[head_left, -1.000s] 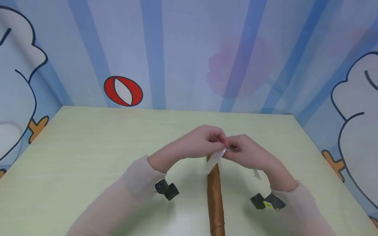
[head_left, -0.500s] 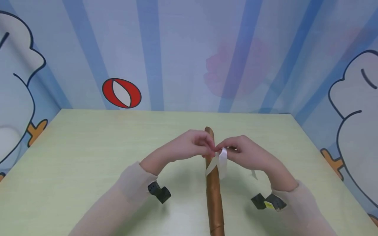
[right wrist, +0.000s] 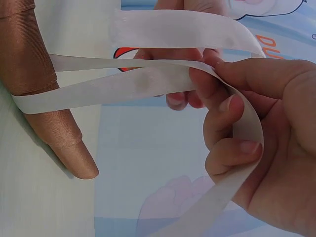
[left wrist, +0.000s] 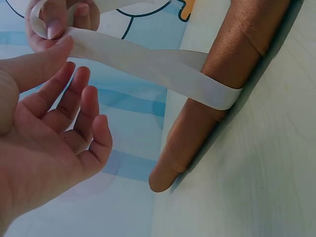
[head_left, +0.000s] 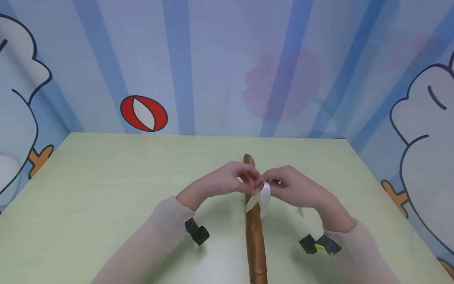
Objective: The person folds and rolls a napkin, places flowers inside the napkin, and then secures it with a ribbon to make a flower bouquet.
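Note:
A brown rod [head_left: 254,236], wrapped in shiny fabric, lies on the table, pointing away from me. One turn of white ribbon [right wrist: 89,96] goes around it near its far end, and both lengths lead up to my fingers. With thumb and forefinger my left hand [head_left: 221,181] pinches the ribbon where the lengths meet; its other fingers are loosely bent in the left wrist view. My right hand [head_left: 299,187] also pinches the ribbon, its fingertips right at the left hand's. In the right wrist view a ribbon tail runs through the right hand's curled fingers and hangs below.
The pale green table [head_left: 142,169] reaches back to a blue striped backdrop [head_left: 220,71]. Printed cartoon figures [head_left: 425,157] cover the side panels. Small black cameras [head_left: 197,232] sit on both wrists.
My left hand has come back toward me and left, uncovering the rod's far tip. A white loop of ribbon now shows by the right fingertips. The view has shifted slightly.

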Available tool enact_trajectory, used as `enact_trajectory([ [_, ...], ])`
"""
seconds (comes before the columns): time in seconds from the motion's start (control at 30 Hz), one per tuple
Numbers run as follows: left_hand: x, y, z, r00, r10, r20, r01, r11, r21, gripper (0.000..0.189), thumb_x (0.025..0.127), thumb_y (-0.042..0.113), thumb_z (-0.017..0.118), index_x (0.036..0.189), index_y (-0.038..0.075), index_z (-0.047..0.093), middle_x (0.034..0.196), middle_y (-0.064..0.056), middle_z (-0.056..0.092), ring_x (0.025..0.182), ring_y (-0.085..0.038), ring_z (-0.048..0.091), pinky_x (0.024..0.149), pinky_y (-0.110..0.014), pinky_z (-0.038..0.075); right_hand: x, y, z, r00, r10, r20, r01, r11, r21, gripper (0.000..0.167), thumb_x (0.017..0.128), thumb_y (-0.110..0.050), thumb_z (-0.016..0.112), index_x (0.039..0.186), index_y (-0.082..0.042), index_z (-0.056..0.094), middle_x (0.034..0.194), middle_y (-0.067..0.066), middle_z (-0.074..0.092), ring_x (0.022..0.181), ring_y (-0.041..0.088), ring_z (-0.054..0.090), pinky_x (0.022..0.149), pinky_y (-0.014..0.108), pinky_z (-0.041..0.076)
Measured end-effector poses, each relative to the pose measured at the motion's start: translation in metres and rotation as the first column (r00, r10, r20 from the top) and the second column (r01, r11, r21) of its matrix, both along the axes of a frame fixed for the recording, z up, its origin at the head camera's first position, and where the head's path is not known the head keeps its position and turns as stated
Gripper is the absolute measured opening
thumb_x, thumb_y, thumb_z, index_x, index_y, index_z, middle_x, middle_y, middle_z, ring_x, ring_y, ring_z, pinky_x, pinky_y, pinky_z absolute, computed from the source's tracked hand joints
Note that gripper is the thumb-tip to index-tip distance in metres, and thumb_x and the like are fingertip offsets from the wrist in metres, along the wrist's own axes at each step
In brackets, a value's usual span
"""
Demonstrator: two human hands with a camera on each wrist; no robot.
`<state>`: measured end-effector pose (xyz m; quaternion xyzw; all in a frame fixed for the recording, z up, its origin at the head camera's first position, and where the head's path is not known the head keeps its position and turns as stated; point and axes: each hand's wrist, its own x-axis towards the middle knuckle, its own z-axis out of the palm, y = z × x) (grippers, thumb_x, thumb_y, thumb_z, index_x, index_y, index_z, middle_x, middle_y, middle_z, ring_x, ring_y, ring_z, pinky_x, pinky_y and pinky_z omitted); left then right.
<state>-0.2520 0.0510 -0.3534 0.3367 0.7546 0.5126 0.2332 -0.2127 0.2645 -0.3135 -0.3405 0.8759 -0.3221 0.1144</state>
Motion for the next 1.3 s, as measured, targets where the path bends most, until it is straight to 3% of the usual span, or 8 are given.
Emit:
enact_trajectory([
  [0.17, -0.002, 0.004, -0.006, 0.999, -0.02, 0.039, 0.019, 1.0, 0.02, 0.032, 0.087, 0.005, 0.068, 0.119, 0.006, 0.063, 0.102, -0.004, 0.066, 0.092, -0.015, 0.06, 0.085, -0.03, 0.048, 0.0, 0.0, -0.001, 1.0, 0.007, 0.007, -0.007, 1.0, -0.011, 0.018, 0.095, -0.004, 0.056, 0.106, -0.005, 0.07, 0.098, 0.003, 0.069, 0.072, 0.013, 0.052, 0.067, 0.026, 0.046],
  [0.37, -0.002, 0.006, -0.008, 0.992, -0.047, 0.115, 0.038, 0.996, 0.084, 0.03, 0.088, -0.002, 0.065, 0.117, 0.001, 0.061, 0.105, -0.008, 0.067, 0.095, -0.015, 0.062, 0.087, -0.029, 0.05, -0.001, 0.001, -0.003, 1.0, -0.004, 0.015, 0.004, 1.0, -0.024, 0.018, 0.095, -0.003, 0.056, 0.106, -0.005, 0.07, 0.1, 0.004, 0.07, 0.077, 0.015, 0.055, 0.069, 0.027, 0.047],
  [0.5, -0.002, 0.008, -0.009, 0.99, -0.049, 0.129, 0.036, 0.994, 0.101, 0.03, 0.087, -0.003, 0.064, 0.117, -0.001, 0.06, 0.106, -0.01, 0.066, 0.094, -0.015, 0.063, 0.086, -0.029, 0.05, 0.0, 0.002, -0.004, 1.0, -0.019, 0.017, 0.019, 0.999, -0.041, 0.017, 0.094, -0.002, 0.057, 0.105, -0.004, 0.07, 0.099, 0.005, 0.07, 0.079, 0.016, 0.055, 0.07, 0.027, 0.048],
  [0.7, -0.002, 0.009, -0.01, 0.998, 0.006, 0.059, -0.009, 0.999, 0.049, 0.024, 0.087, 0.005, 0.068, 0.11, 0.001, 0.065, 0.102, -0.007, 0.068, 0.092, -0.012, 0.062, 0.085, -0.027, 0.049, 0.0, 0.004, -0.007, 0.998, -0.049, 0.047, 0.051, 0.997, -0.06, 0.017, 0.093, -0.002, 0.058, 0.105, -0.006, 0.07, 0.101, 0.005, 0.07, 0.086, 0.017, 0.059, 0.075, 0.029, 0.049],
  [0.83, -0.001, 0.01, -0.011, 0.998, 0.057, 0.03, -0.058, 0.998, 0.022, 0.014, 0.089, 0.009, 0.068, 0.101, 0.002, 0.067, 0.096, -0.004, 0.067, 0.088, -0.012, 0.059, 0.081, -0.027, 0.047, 0.001, 0.005, -0.009, 0.995, -0.089, 0.043, 0.092, 0.994, -0.062, 0.016, 0.092, -0.001, 0.059, 0.103, -0.007, 0.069, 0.1, 0.004, 0.069, 0.081, 0.017, 0.055, 0.069, 0.027, 0.047],
  [0.97, -0.001, 0.011, -0.012, 0.994, 0.099, 0.042, -0.101, 0.995, 0.027, 0.011, 0.089, 0.012, 0.068, 0.096, 0.004, 0.065, 0.092, -0.002, 0.066, 0.085, -0.013, 0.057, 0.078, -0.027, 0.046, 0.002, 0.005, -0.012, 0.991, -0.134, -0.003, 0.134, 0.989, -0.063, 0.013, 0.091, -0.003, 0.062, 0.101, -0.008, 0.068, 0.098, 0.003, 0.067, 0.077, 0.018, 0.051, 0.063, 0.028, 0.042],
  [1.13, -0.001, 0.013, -0.012, 0.991, 0.127, 0.051, -0.129, 0.991, 0.034, 0.014, 0.089, 0.016, 0.069, 0.095, 0.005, 0.065, 0.092, -0.002, 0.066, 0.086, -0.014, 0.057, 0.077, -0.027, 0.046, 0.003, 0.004, -0.017, 0.973, -0.194, -0.123, 0.182, 0.978, -0.099, 0.012, 0.089, -0.007, 0.067, 0.1, -0.01, 0.066, 0.103, 0.002, 0.066, 0.093, 0.02, 0.056, 0.079, 0.039, 0.044],
  [1.3, -0.001, 0.015, -0.01, 0.99, 0.133, 0.051, -0.136, 0.989, 0.058, 0.013, 0.09, 0.013, 0.068, 0.096, 0.003, 0.063, 0.093, -0.004, 0.065, 0.086, -0.015, 0.056, 0.077, -0.027, 0.047, 0.001, 0.001, -0.024, 0.945, -0.28, -0.17, 0.255, 0.954, -0.155, 0.013, 0.086, -0.007, 0.071, 0.097, -0.009, 0.065, 0.117, 0.011, 0.062, 0.112, 0.03, 0.052, 0.092, 0.054, 0.043],
])
